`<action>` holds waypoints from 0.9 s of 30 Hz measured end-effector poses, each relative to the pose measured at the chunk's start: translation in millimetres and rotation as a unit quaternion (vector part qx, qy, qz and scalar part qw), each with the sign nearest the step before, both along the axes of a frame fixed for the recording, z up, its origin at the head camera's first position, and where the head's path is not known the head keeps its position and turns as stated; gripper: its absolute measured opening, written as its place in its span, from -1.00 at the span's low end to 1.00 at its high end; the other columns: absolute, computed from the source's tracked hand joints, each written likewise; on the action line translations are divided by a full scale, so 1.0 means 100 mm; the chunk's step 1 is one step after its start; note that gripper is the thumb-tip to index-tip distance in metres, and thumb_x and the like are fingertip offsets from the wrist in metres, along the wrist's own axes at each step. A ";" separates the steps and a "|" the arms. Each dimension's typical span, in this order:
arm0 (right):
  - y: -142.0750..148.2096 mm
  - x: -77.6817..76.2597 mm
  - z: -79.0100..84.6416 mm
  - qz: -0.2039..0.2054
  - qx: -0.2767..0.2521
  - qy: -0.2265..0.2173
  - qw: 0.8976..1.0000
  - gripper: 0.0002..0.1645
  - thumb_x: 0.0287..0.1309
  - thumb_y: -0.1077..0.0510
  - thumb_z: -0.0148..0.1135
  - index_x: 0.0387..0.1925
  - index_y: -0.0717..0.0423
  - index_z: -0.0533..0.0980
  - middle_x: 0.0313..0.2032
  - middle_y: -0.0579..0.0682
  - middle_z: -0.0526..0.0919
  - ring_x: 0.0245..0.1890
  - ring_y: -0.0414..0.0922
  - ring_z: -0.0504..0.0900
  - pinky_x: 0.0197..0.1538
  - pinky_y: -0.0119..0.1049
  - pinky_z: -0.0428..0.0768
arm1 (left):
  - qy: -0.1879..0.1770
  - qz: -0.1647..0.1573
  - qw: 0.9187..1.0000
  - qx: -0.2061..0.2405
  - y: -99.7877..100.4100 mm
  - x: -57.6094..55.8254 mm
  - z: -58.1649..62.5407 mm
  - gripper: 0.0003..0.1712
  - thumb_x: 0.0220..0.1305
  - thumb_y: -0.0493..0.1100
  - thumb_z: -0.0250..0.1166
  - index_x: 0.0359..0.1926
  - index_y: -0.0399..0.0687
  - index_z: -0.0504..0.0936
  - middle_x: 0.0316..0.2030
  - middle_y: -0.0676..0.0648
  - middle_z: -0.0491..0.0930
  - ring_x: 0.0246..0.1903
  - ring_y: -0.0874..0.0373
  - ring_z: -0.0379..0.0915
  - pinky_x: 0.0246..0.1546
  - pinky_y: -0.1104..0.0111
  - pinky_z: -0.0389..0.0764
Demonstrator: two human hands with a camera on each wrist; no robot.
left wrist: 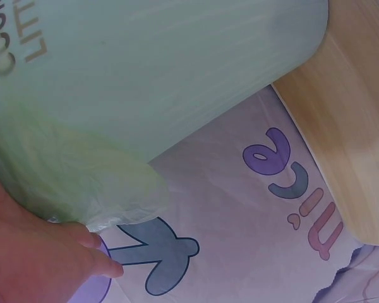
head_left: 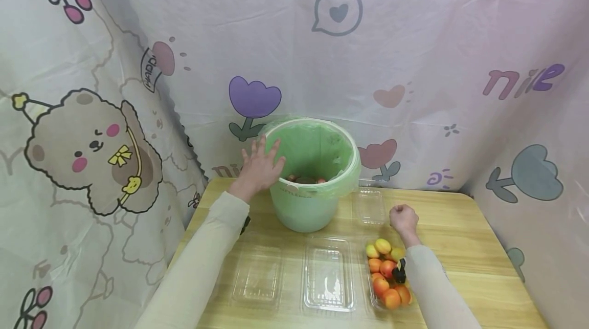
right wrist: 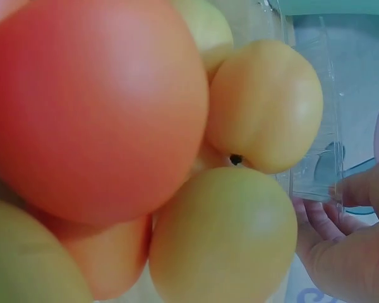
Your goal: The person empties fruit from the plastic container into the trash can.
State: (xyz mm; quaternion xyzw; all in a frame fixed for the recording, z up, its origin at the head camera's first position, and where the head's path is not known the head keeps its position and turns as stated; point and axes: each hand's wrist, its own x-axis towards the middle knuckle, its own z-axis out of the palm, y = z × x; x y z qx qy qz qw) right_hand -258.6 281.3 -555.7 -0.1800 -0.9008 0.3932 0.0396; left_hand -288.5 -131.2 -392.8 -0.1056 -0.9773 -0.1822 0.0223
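My left hand [head_left: 259, 168] is spread at the left rim of a pale green bucket [head_left: 306, 211]; in the left wrist view its fingers are beside the bucket's plastic liner [left wrist: 107, 189]. A few reddish round things [head_left: 320, 180] lie low inside the bucket. On the right, my right hand [head_left: 405, 219] hovers with loosely curled fingers and nothing visible in them. Its thumb appears near the edge of a clear plastic box [right wrist: 312, 170]; contact is unclear. Below the right wrist, a clear tray holds yellow and orange-red round fruits [head_left: 387, 269], seen close up as fruit [right wrist: 265, 107] in the right wrist view.
Two clear plastic containers [head_left: 329, 275] [head_left: 257, 275] lie on the front of the wooden table [head_left: 469, 247]. Another small clear box [head_left: 370, 206] stands just right of the bucket. Printed curtains [head_left: 414, 52] hang behind and at both sides.
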 end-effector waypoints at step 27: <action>0.05 0.02 -0.08 0.019 -0.002 -0.032 0.999 -0.47 0.41 0.18 -0.05 0.18 0.54 0.48 0.05 0.50 0.66 0.06 0.40 0.62 0.23 0.21 0.57 | -0.004 0.001 1.000 0.004 -0.01 -0.02 -0.03 -0.17 0.61 0.29 -0.34 0.72 0.09 -0.09 0.69 -0.35 -0.40 0.64 -0.49 -0.41 0.52 -0.47 -0.36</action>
